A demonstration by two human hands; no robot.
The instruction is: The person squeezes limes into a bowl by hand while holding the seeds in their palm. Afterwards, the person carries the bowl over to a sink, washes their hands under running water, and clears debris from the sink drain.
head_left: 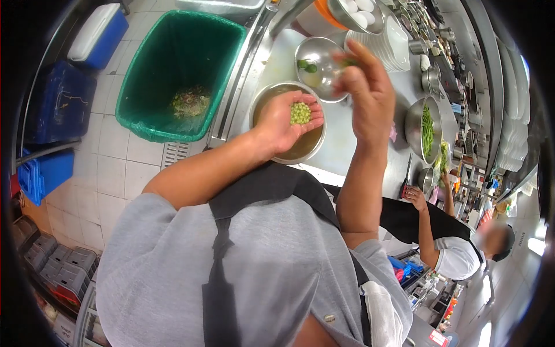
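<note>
The left hand (283, 121) is palm up and cupped, not closed, with one small heap of pale green pieces (300, 113) lying in it; they are too many and too small to count. It is over one steel bowl (319, 146) on the counter (347, 139), the bowl's rim showing on both sides of it. The one right hand (370, 89) is raised beside it, fingers partly bent; it is blurred, so I cannot tell whether it grips anything.

Just past the first bowl is a second bowl (328, 58) with two green lumps (310, 68) inside. Beyond it stand one bowl of eggs (378, 26), at least four showing, and one stack of white plates (384, 52). To the left is one green bin (150, 75) with scraps (191, 103) at the bottom.

Farther right, one bowl of long greens (413, 130) stands near one co-worker (455, 254), both hands showing. Three blue tubs (60, 107) line the far left.
</note>
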